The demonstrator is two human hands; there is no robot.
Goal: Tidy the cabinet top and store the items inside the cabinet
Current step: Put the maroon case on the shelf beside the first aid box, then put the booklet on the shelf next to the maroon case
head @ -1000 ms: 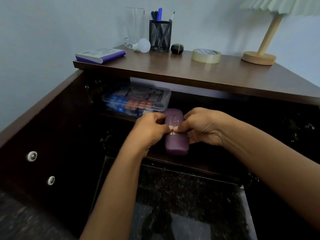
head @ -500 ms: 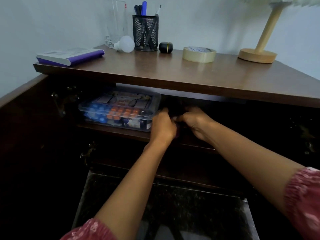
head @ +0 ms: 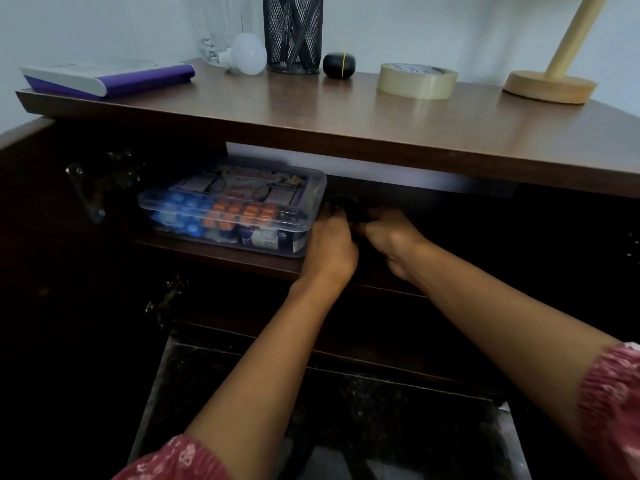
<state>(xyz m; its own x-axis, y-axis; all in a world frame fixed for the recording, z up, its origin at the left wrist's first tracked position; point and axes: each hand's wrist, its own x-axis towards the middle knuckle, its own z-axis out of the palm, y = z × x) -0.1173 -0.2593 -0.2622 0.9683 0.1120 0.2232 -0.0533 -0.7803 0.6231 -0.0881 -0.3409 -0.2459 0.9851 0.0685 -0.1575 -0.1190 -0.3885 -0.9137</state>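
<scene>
Both hands push a dark case onto the cabinet shelf.

The left hand [head: 330, 245] and right hand [head: 393, 242] curl around what seems to be a rounded case [head: 348, 207], lying just beyond the fingertips and running away from them, beside the clear plastic box [head: 235, 207] at left.

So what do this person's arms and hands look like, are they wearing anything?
Both hands, left hand and right hand, are bare: no gloves, and no rings or watch that I can see. The forearms are bare too. Each arm has a pinkish-red sleeve with a pale floral print and a gathered cuff.
</scene>
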